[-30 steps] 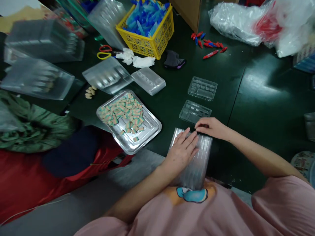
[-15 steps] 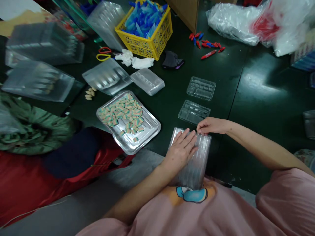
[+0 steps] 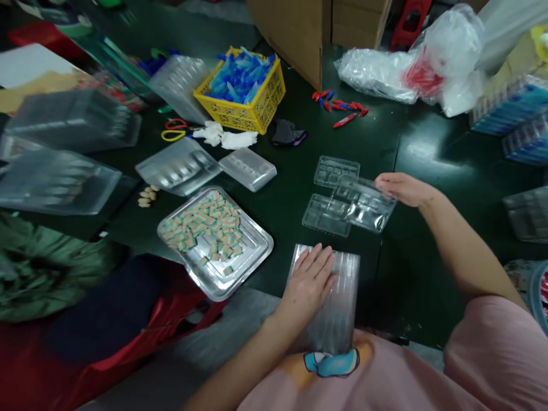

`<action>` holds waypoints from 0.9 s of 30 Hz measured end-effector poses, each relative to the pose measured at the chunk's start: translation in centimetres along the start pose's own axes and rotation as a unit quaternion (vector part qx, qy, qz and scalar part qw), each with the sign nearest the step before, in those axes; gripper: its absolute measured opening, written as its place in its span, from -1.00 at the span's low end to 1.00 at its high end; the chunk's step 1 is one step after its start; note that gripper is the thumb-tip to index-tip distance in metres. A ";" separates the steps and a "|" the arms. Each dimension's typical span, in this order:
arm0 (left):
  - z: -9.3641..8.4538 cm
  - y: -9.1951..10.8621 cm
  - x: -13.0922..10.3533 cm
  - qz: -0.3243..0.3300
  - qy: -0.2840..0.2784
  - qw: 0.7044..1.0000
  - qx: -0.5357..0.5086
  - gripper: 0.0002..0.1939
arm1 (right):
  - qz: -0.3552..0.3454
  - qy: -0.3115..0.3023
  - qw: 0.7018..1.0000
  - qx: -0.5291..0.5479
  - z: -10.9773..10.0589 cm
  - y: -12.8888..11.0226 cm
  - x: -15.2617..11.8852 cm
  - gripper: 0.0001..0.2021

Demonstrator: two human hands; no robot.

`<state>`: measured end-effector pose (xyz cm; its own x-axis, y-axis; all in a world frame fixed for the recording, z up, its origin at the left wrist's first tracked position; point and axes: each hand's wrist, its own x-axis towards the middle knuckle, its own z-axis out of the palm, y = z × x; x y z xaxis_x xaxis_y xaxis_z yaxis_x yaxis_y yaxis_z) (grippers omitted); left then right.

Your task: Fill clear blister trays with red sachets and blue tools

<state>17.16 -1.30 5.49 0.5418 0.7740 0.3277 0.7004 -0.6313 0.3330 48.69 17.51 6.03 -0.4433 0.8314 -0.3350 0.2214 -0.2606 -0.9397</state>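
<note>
The left hand point(image 3: 310, 279) is open and lies flat, palm down, on a stack point(image 3: 338, 302) of clear plastic. The stack is by the near edge of the desk point(image 3: 428, 240), close to the pink shirt point(image 3: 398, 377). The right hand point(image 3: 402, 188) is closed on the far right corner of a clear tray point(image 3: 372, 202). That tray is tilted, and it covers part of two more. I can't tell if it touches them.

The far tray point(image 3: 327, 169) and the near tray point(image 3: 321, 212) lie flat on the desk, past the stack. It looks like an early part of the work: two trays are down, one is in the hand, and that one is not set flat yet. The stack looks like more of the same, but I can't tell how many are in it.

To the left, at the near edge, is a metal pan point(image 3: 252, 245) with lots of little striped bits point(image 3: 218, 220). I see these bits only in the pan, none in the trays. Past it, toward the far edge, a yellow basket point(image 3: 240, 117) is full of blue things point(image 3: 246, 77). Red and blue bits point(image 3: 342, 105) lie to its right.
</note>
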 end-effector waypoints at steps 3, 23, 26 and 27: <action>0.1 -0.1 0.0 0.009 0.012 1.000 0.012 -0.68 | 0.062 0.044 0.997 0.012 -6.7 1.4 -0.9 -0.72; -0.2 0.0 -0.2 0.012 -0.003 0.999 0.044 -0.68 | -0.215 0.079 0.728 -0.647 4.7 6.6 7.2 -0.50; 0.0 -0.2 -0.2 0.020 0.011 0.999 0.045 -0.68 | -0.198 0.074 0.728 -0.652 4.2 5.5 10.6 -0.54; 0.0 -0.3 -0.1 0.024 0.016 0.998 0.047 -0.68 | -0.190 0.079 0.731 -0.651 3.8 5.1 11.8 -0.54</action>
<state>16.88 -1.18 5.34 0.5617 0.7404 0.3690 0.7158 -0.6587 0.2320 41.29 24.09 -2.97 -0.6046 0.7954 0.0415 0.7926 0.6060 -0.0674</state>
